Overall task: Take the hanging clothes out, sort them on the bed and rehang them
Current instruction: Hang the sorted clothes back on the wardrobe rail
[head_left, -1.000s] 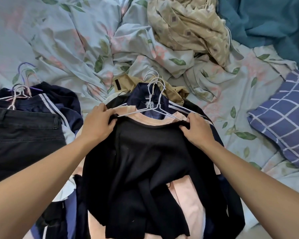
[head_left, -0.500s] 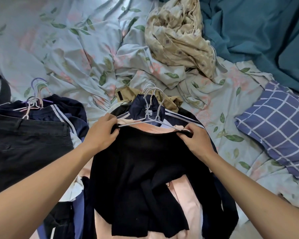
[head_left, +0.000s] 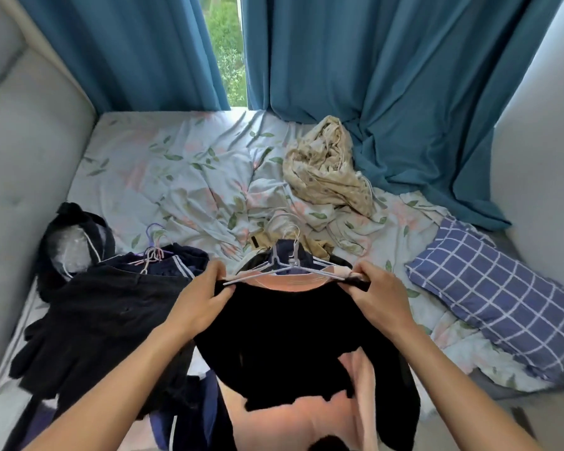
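We note the black top (head_left: 284, 336) held collar-away, its shoulder line running crosswise between our left hand (head_left: 205, 301) and right hand (head_left: 376, 294) (each pinching a shoulder), above the bed (head_left: 176, 170).

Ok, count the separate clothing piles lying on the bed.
2: a dark pile by the left wall and a middle pile under the black top both hands hold. More may be hidden.

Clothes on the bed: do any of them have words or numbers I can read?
None can be read.
Black top: plain, no print showing.
Tan garment: a dark tag, too small to read.
Checked pillow: only lines.
Floral sheet: only leaves and flowers.
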{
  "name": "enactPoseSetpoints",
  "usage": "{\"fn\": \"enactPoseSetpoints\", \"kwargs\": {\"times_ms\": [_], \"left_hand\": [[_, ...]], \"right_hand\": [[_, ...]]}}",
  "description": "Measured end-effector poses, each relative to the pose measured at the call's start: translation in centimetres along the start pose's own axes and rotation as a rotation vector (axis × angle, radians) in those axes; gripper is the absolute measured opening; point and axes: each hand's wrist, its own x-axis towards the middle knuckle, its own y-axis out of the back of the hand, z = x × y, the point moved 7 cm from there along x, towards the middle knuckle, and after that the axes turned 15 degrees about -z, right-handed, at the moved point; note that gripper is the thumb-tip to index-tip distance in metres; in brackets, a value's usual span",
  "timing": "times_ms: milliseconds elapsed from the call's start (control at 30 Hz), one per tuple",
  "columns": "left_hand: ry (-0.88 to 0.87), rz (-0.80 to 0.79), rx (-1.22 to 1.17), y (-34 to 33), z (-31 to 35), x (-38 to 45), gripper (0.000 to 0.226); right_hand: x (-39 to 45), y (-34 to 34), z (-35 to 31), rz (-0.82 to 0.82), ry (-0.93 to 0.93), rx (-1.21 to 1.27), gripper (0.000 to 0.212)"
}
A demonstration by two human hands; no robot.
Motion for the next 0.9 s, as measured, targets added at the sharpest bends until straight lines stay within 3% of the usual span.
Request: {"fn": "enactPoseSetpoints", "kwargs": {"times_ms": [200, 367, 600, 900], "left_hand": [[-0.025, 0.182, -0.04, 10.6, 4.9, -11.7, 0.009], [0.037, 0.373, -0.05, 15.4, 5.0, -21.4, 0.043], [0.218, 0.605, -0.156, 13.1, 3.3, -37.0, 0.042], [0.386, 0.864, -0.386, 6.3, 1.2, -57.9, 0.03]], "right_hand": [[-3.1, 7.1, -12.2, -0.054, 0.279, 0.043, 0.031], [-3.7, 8.6, -21.4, -0.205, 0.541, 0.053, 0.025], [-7.2, 4.7, -33.0, -0.368, 0.898, -0.006, 0.041], [-19.9, -7.7, -46.0, -0.622, 1.337, 0.083, 0.039]]}}
